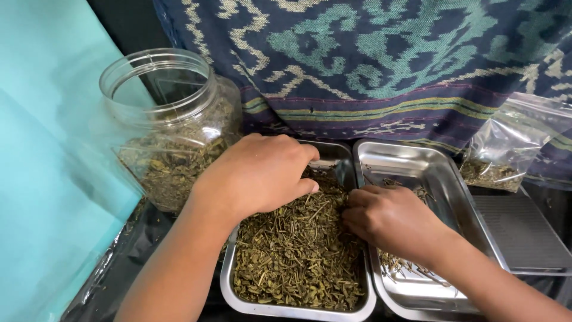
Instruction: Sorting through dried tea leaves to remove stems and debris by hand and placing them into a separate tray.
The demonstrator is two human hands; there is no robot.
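Steel trays sit side by side before us, rims touching. Our left hand point(256, 173) lies knuckles up on the dried green herb point(298, 256) heaped in the left tray point(229, 292), fingers curled together and tips buried, so we cannot tell whether they pinch anything. Our right hand point(390, 217) crosses the shared rims, fingers bunched together in the same heap; its grip is hidden too. Only thin stems are scattered in the right tray point(429, 167), which has bare metal at its far end. An open clear plastic jar point(164, 113) partly filled with herb stands just beside the left tray, crowding that edge. A small clear bag point(506, 149) of herb leans on the patterned cloth point(369, 59) behind. Both trays' near rims are cut off by the frame.
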